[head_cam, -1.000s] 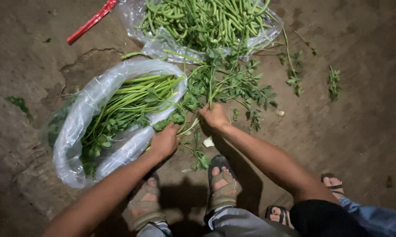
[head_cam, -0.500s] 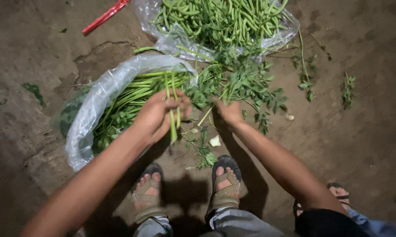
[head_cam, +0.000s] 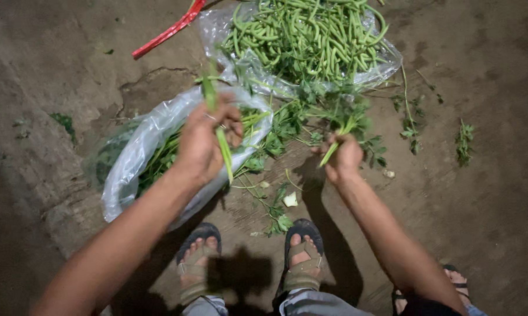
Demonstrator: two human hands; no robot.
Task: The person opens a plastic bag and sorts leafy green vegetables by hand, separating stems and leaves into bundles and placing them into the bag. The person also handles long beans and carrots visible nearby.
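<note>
Stalks clamped in my left hand, lifted just above the clear bag, probably to drop in. Right hand, right of the bag, fingers closed on a leafy sprig.

Bare dirt ground is filling the whole view, brown, uneven, looking damp in patches. A crack is running through the packed earth at upper left. Small green leaf scraps are lying scattered at right, more bits at far left. A red strip is lying at the top edge. Harsh light is coming from above, casting dark shadows near the bottom; the corners are fading into dark.
</note>
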